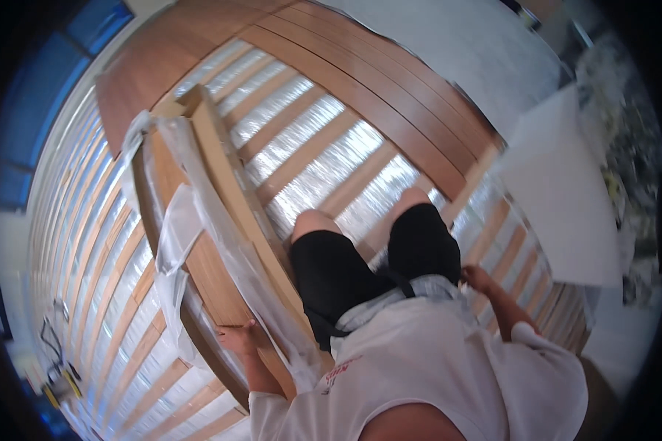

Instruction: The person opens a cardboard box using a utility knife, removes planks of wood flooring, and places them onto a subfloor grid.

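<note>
On my left, an opened cardboard box [237,192] lies lengthwise with brown wooden floorboards [217,275] inside and crumpled white wrapping [180,220] around them. My left hand [237,338] reaches into the box, its fingers closed at the end of a floorboard. Most of the fingertips are hidden against the wood. My right hand [478,278] is down beside my right hip, next to my black shorts. Its fingers look curled, and whatever they hold, if anything, cannot be made out.
Wooden battens [305,158] run in rows over silvery sheeting [331,184]. Laid brown floorboards [390,95] stretch ahead and to the right. A white sheet [559,198] lies at right beside a cluttered heap [621,154]. A yellow-and-black tool [62,386] stands at far left.
</note>
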`<state>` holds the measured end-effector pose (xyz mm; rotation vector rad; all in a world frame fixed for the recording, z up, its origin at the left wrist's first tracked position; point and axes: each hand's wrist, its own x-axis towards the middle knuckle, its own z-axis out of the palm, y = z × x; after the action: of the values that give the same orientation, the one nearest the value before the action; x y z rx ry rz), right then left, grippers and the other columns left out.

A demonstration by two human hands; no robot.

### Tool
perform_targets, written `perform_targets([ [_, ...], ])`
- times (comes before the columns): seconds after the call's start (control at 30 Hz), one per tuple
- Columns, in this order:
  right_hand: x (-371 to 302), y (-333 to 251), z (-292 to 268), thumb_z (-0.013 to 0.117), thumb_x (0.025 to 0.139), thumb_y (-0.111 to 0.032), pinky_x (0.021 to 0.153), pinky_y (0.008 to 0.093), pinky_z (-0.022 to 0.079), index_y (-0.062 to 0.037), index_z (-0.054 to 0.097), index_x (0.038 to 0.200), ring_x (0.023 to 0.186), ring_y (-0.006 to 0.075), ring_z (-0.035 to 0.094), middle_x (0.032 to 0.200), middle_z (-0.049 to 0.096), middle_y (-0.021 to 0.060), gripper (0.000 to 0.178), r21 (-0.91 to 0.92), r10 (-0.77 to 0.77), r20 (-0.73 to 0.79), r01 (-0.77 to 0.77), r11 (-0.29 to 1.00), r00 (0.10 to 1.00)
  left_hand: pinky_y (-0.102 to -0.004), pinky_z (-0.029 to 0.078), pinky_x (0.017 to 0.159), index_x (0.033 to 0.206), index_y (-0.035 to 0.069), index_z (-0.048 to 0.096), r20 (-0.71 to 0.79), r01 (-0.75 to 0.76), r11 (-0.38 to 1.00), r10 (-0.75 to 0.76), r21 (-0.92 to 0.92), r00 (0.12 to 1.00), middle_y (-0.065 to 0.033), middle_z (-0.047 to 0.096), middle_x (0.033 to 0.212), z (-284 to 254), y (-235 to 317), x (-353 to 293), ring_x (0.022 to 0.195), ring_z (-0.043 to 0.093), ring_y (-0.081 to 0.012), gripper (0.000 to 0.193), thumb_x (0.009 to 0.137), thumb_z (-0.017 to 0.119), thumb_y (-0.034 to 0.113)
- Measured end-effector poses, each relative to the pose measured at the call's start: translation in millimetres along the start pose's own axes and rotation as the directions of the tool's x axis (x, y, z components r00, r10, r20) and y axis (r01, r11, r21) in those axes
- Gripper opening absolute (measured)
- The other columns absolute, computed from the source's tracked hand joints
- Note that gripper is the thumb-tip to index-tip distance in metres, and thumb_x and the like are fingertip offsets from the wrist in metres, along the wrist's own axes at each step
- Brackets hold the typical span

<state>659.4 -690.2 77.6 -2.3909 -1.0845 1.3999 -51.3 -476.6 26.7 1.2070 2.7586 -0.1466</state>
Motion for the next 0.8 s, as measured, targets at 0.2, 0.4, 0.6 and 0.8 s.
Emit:
perform_targets([
  [0.2, 20.0, -25.7, 9.6, 0.05, 0.098, -0.017, 0.065, 0.0315, 0.054, 0.0008, 0.064, 0.111, 0.074, 0.0178, 0.067, 0.091, 0.071, 0.0099, 0.026, -0.093, 0.029, 0.157, -0.014, 0.996, 0.987, -0.0494, 0.047, 0.083, 0.113, 0.0, 0.054, -0.182, -0.119, 0.959, 0.073, -0.259, 0.981, -0.0239, 0.059, 0.101, -27.1, -27.7, 0.3, 0.095, 0.058, -0.0427, 0.071, 0.061, 0.086, 0.035],
  [0.4, 22.7, 9.5, 15.6, 0.054, 0.097, -0.019, 0.06, 0.0305, 0.053, 0.0048, 0.061, 0.116, 0.067, 0.0184, 0.068, 0.084, 0.071, 0.014, 0.031, 0.164, 0.053, 0.042, -0.06, 0.985, 0.998, -0.0482, 0.051, 0.081, 0.088, -0.003, 0.061, -0.005, -0.031, 0.931, 0.031, -0.365, 0.999, -0.0281, 0.066, 0.091, -59.7, -6.5, -7.2, 0.091, 0.064, -0.0454, 0.037, 0.068, 0.079, 0.022],
  [0.6, 21.2, -0.2, 9.2, 0.054, 0.094, -0.017, 0.063, 0.033, 0.054, 0.0045, 0.063, 0.111, 0.069, 0.0208, 0.069, 0.082, 0.071, 0.0147, 0.029, 0.109, 0.039, 0.078, -0.047, 0.993, 0.996, -0.0435, 0.054, 0.076, 0.092, -0.008, 0.064, 0.186, 0.004, 0.809, 0.129, -0.587, 0.974, -0.029, 0.068, 0.087, -42.9, 4.6, -12.2, 0.085, 0.068, -0.043, 0.039, 0.067, 0.081, 0.016],
  [0.8, 20.3, -73.9, -9.3, 0.057, 0.087, -0.013, 0.069, 0.036, 0.055, 0.0057, 0.065, 0.108, 0.073, 0.0249, 0.071, 0.083, 0.072, 0.0178, 0.029, -0.256, -0.005, 0.089, 0.027, 0.966, 0.996, -0.0387, 0.053, 0.07, 0.106, -0.009, 0.063, 0.163, -0.083, 0.616, 0.332, -0.783, 0.929, -0.0227, 0.07, 0.085, 16.2, -6.1, -15.0, 0.081, 0.07, -0.0289, 0.037, 0.074, 0.073, 0.009],
])
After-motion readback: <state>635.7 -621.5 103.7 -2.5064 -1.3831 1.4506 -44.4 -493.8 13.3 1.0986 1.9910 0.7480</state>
